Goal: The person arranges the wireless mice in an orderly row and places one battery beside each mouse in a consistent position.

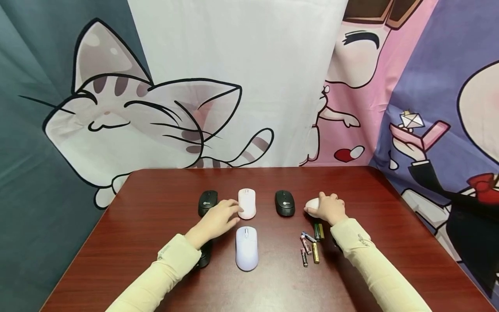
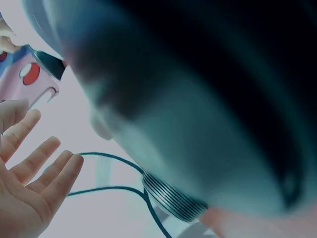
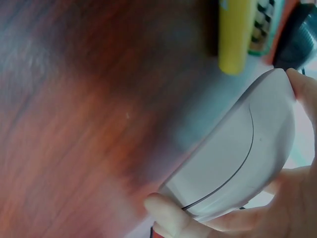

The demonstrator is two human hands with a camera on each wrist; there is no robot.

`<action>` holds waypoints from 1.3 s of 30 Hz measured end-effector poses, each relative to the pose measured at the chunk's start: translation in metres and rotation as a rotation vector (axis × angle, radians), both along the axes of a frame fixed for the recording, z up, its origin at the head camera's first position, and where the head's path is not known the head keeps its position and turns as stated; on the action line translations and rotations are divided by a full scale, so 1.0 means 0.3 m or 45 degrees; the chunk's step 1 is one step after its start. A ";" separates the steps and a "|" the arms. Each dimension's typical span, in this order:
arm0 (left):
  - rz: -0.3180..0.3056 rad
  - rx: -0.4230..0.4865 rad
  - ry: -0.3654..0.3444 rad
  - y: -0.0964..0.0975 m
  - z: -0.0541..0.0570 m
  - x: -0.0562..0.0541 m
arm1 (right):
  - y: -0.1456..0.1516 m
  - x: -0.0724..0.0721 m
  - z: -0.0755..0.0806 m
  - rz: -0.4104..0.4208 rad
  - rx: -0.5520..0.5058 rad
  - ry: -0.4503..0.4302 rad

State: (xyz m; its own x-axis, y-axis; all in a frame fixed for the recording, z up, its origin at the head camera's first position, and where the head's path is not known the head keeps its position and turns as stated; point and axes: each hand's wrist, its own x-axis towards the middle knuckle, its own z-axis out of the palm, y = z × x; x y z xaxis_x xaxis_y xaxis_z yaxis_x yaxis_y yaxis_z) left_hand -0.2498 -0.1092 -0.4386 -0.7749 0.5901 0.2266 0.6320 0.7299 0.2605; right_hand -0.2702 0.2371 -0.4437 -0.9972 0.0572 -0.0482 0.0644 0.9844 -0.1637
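Observation:
My right hand grips a white computer mouse at the right of the table. In the right wrist view this mouse is tilted up on its side, with fingertips at both of its ends. My left hand reaches over the table, its fingertips right at the lower left edge of a pale pink mouse. The left wrist view shows the fingers of that hand loosely spread. Just behind the left hand, a black mouse is partly covered by it.
Below the pink mouse lies a lavender mouse. Another black mouse stands between the hands, and a black one is partly hidden under the left forearm. Several small batteries lie in front of the right hand. A printed curtain hangs behind.

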 end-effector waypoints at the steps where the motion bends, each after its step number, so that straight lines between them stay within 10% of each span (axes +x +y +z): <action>1: -0.003 -0.005 -0.013 0.007 0.000 0.007 | 0.002 -0.001 0.005 0.019 -0.004 0.026; 24: -0.115 -0.198 -0.246 0.082 0.020 0.121 | -0.133 0.106 0.128 0.468 -0.190 0.330; 39: -0.066 -0.292 -0.261 0.109 0.020 0.158 | -0.196 0.155 0.081 0.811 -0.212 0.134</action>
State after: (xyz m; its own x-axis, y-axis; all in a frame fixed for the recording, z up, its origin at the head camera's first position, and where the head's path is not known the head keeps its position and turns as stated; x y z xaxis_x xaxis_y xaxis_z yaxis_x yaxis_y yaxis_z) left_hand -0.2025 -0.0766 -0.4327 -0.7584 0.6475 -0.0747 0.6211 0.7527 0.2183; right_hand -0.2236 0.1785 -0.4194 -0.8337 -0.5442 0.0940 -0.5458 0.7861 -0.2901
